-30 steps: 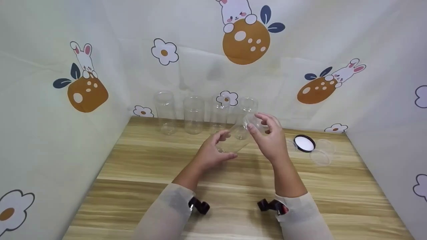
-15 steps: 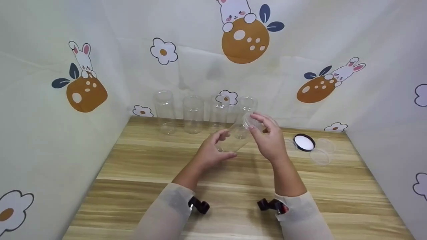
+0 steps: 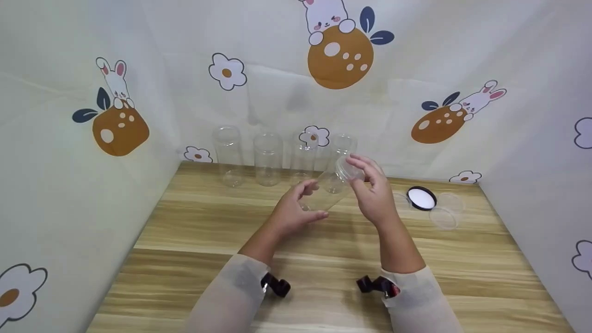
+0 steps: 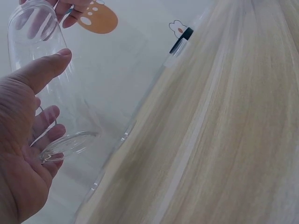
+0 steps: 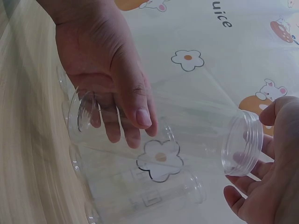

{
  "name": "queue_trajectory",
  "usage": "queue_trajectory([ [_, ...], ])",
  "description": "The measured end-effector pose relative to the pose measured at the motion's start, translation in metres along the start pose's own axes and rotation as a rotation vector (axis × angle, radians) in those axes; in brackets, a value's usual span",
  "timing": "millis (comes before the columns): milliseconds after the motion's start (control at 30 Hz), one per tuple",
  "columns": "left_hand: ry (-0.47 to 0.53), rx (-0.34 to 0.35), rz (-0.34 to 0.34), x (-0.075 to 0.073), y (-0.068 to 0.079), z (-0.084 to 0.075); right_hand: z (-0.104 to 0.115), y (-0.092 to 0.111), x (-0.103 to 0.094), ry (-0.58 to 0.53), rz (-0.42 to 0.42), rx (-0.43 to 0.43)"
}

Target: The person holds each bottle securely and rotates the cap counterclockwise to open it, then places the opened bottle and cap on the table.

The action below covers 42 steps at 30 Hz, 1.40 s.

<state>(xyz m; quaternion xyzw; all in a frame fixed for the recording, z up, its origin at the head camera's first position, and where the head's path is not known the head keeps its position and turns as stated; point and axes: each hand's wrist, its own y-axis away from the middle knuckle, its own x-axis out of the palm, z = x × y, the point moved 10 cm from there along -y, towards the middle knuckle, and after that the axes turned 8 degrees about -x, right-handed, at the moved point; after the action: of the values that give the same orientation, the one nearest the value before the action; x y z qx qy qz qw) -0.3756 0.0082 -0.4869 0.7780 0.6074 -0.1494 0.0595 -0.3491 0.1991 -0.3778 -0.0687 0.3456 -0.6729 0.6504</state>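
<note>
A tall clear jar (image 3: 329, 196) is held tilted above the table, its ridged mouth end (image 5: 242, 142) up and to the right. My left hand (image 3: 293, 210) grips the body near the base, thumb on one side and fingers on the other. Around the mouth end curl the fingers and thumb of my right hand (image 3: 373, 189). Because everything there is see-through, I cannot tell whether a clear lid sits on the mouth. The left wrist view shows the round base (image 4: 70, 145) beside my left fingers.
Several similar clear jars (image 3: 268, 159) stand upright in a row at the back of the wood-grain table (image 3: 314, 286). To the right lie a black-rimmed white disc (image 3: 422, 198) and some clear round discs (image 3: 444, 218). A patterned cloth (image 3: 277, 101) encloses the back and sides.
My right fingers have shifted slightly left around the mouth end, while the thumb has slid a little to the right and down. My left hand and the jar have hardly moved.
</note>
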Motion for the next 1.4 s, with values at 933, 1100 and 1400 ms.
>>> queue_trajectory([
  [933,-0.004,-0.008,-0.003,-0.001,-0.001,0.000,-0.004,0.000,0.002,-0.005,0.019,0.018],
  [1100,-0.013,-0.011,-0.009,-0.001,0.000,0.000,0.000,0.000,0.002,-0.017,0.016,-0.013],
  [1400,-0.010,-0.011,-0.003,0.000,0.001,-0.001,-0.010,0.001,-0.002,0.104,0.011,0.113],
])
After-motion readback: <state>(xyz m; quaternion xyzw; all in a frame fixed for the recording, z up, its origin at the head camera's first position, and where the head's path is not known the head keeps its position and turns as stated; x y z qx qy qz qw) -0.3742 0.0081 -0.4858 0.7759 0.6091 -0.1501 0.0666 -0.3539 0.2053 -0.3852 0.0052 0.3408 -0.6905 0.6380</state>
